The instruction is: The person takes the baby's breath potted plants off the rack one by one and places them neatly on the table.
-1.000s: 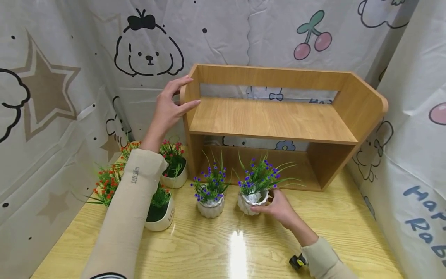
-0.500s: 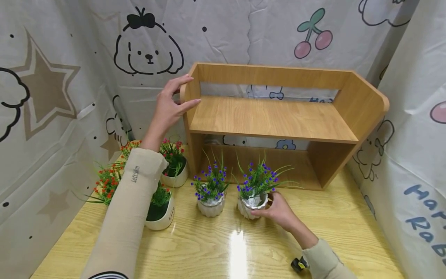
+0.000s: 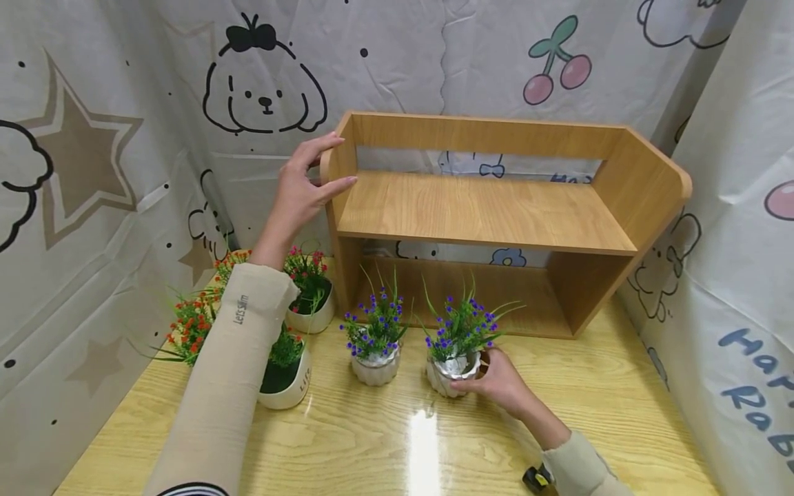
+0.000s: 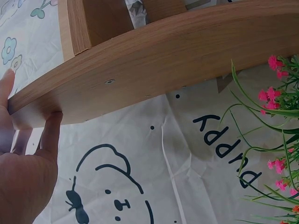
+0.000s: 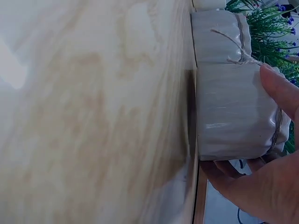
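Observation:
My left hand (image 3: 298, 196) grips the upper left side panel of a two-tier wooden shelf (image 3: 484, 210). In the left wrist view, fingers touch the panel's outer face (image 4: 140, 74) and the thumb lies on its other side. A small white fluted pot (image 3: 448, 380) with purple-flowered greenery is held by my right hand (image 3: 504, 387), thumb at the front and fingers round the far side. Twine circles this pot in the right wrist view. Its base is at the table surface; whether it touches cannot be told. A matching potted plant (image 3: 375, 368) stands just left.
Left of the shelf are several potted plants with red, pink and orange flowers, among them a white "Life" pot (image 3: 291, 386), partly behind my left sleeve (image 3: 217, 386). A small black-and-yellow object (image 3: 537, 478) lies by my right cuff. Printed fabric (image 3: 397, 55) surrounds the table (image 3: 347, 441).
My right hand and the purple-flowered pot have shifted slightly toward me, away from the shelf front. The left hand has kept its place on the side panel.

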`<state>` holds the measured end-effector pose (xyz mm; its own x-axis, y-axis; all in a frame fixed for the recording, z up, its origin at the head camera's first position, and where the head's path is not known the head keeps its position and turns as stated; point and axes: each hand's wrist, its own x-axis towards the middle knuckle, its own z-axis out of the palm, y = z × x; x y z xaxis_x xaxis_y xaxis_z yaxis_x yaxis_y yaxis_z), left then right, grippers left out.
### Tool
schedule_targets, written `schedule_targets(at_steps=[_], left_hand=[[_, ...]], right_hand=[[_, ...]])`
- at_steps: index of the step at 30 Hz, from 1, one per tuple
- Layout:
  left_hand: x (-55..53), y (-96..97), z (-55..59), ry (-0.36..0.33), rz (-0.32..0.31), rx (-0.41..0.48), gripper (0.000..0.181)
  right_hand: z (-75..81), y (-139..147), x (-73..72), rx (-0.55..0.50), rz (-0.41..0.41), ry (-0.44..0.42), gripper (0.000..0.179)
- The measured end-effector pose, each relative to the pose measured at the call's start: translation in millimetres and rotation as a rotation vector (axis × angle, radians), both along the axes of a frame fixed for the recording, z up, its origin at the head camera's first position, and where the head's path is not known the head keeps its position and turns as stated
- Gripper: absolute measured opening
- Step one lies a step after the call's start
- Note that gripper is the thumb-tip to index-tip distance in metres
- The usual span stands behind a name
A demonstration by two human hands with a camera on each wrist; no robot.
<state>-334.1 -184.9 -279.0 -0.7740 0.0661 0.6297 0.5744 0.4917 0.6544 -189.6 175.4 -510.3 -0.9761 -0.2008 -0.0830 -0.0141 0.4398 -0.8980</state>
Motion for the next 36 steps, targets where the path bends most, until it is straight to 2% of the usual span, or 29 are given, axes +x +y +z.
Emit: schedule_targets(at_steps=[10, 17, 27, 36], left_hand=[[1.3, -0.4, -1.1, 0.026, 0.004, -0.020, 0.060], [1.7, 0.1, -1.1, 0.028, -0.005, -0.011, 0.061], [1.1, -1.1, -1.0, 0.005, 0.001, -0.007, 0.059], [0.8, 0.5, -2.1, 0.023, -0.008, 0.008, 0.057]], right_hand=[[-4.1, 0.7, 0.7, 0.019, -0.001, -0.016, 0.093], [-3.8, 2.6, 1.7, -0.010, 0.006, -0.100, 0.089], [17.8, -5.8, 11.8, -0.024, 0.004, -0.102, 0.084], [-8.3, 2.4, 3.1, -0.088, 0.033, -0.105, 0.086]])
